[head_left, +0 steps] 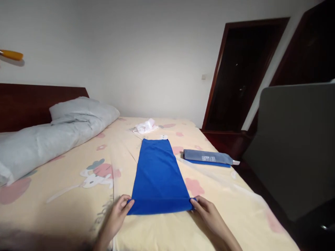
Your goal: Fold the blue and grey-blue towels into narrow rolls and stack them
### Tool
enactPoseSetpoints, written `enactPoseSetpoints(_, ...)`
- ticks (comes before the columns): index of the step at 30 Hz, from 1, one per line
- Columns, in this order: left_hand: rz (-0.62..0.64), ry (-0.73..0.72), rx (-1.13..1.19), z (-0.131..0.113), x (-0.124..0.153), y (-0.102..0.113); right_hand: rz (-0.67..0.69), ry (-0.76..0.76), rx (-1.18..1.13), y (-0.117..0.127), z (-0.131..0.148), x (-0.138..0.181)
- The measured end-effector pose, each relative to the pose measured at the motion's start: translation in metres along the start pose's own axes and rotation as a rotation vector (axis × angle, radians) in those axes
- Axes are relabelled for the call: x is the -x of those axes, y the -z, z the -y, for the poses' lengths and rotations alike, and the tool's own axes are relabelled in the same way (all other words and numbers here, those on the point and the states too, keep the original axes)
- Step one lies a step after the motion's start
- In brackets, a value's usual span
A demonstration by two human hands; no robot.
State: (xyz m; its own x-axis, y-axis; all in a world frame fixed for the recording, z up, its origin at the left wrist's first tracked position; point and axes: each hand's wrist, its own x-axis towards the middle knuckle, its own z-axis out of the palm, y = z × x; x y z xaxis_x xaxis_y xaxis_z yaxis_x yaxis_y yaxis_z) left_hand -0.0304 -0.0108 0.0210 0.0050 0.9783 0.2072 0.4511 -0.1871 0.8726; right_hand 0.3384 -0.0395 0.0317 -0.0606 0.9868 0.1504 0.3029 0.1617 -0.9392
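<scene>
A long blue cloth [158, 170] lies flat on the bed, stretching away from me, with its near end folded over in a narrow band. My left hand [119, 211] pinches the left corner of that fold between thumb and fingers. At the opposite corner, my right hand [205, 209] grips the fold the same way. To the right lies a folded grey-blue cloth [209, 156] printed "HAPPY LIFE", with a white tag at its right end. A folded blue layer [206, 163] shows beneath it.
A crumpled white-pink item [146, 126] lies beyond the blue cloth. A rolled grey quilt [65, 129] runs along the left by the dark headboard [39, 104]. The patterned bed sheet [243, 212] ends at the right, near a large dark grey panel [295, 146].
</scene>
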Motion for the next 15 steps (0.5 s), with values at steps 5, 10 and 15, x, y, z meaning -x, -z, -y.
enactPoseSetpoints(5,-0.029,0.019,-0.091,0.022,-0.001,-0.018,-0.075,-0.066,0.049,-0.016,-0.029,-0.004)
enactPoseSetpoints(10,0.025,0.035,-0.079,0.015,-0.003,-0.011,-0.091,-0.139,0.13,-0.01,-0.027,-0.012)
enactPoseSetpoints(15,-0.11,0.032,-0.239,0.009,0.01,-0.004,-0.098,-0.101,0.169,-0.003,-0.014,-0.003)
